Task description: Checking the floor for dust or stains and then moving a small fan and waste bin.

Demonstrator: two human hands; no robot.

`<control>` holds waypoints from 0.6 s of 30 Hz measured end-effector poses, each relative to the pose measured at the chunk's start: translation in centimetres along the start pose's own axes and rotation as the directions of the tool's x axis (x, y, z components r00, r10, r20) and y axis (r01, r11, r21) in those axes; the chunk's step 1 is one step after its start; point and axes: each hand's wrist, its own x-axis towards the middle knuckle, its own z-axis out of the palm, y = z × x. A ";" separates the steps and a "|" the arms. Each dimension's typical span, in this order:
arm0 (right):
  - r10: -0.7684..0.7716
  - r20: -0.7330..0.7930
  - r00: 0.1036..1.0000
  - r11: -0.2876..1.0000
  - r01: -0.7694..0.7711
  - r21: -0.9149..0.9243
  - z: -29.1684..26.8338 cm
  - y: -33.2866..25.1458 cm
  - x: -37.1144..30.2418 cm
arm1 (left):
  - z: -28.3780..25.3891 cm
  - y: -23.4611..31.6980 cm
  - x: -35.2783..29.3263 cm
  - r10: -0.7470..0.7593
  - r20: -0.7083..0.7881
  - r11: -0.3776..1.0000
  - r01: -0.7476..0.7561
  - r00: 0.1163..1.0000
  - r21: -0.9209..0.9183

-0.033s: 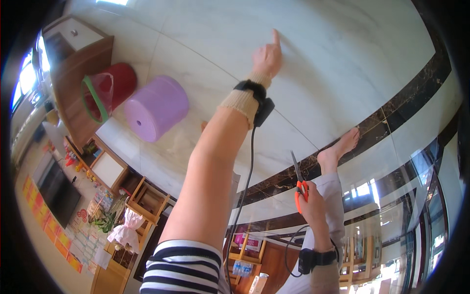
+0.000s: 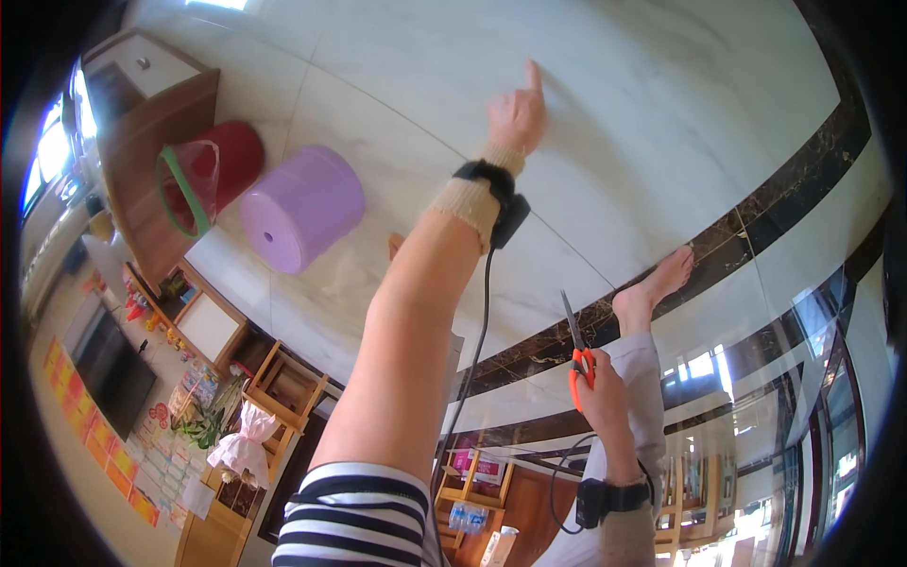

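Observation:
My left hand (image 2: pixel 518 119) reaches far out over the pale marbled floor (image 2: pixel 661 104). Its index finger is stretched out, while the other fingers look curled; nothing shows in it. Whether the fingertip touches the floor I cannot tell. In my right hand (image 2: pixel 607 397), near my bent leg, is a pair of scissors (image 2: pixel 579 367) with orange and black handles. Their dark blades point away from me and look closed together. A black strap with a small box (image 2: pixel 496 194) sits on my left wrist over a beige cuff, and a similar strap (image 2: pixel 605 499) is on the right.
A purple bucket or stool (image 2: pixel 300 206) stands left of my left arm, beside a red bin (image 2: pixel 231 161) with a green rim. Black cables (image 2: pixel 482 331) run from both wrists. A wooden chair (image 2: pixel 283 383) and a cabinet (image 2: pixel 156 151) stand at left. My bare foot (image 2: pixel 654 288) rests near the dark floor border.
My left hand and wrist have shifted very slightly. My right hand and the scissors have not visibly moved.

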 end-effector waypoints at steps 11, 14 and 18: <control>-0.032 -0.014 0.999 0.999 0.033 0.022 0.1 1.0 0.4 | 4.9 2.1 -13.4 -0.123 0.000 0.981 0.121 0.992 -0.150; -0.045 0.010 0.999 0.999 0.045 0.018 0.2 0.5 0.5 | 7.3 0.7 -18.1 -0.133 -0.325 0.986 0.159 0.936 0.055; -0.026 0.007 1.000 1.000 0.025 0.010 0.1 1.0 0.6 | 9.6 -0.1 -20.3 -0.548 0.087 0.819 0.555 0.832 -0.146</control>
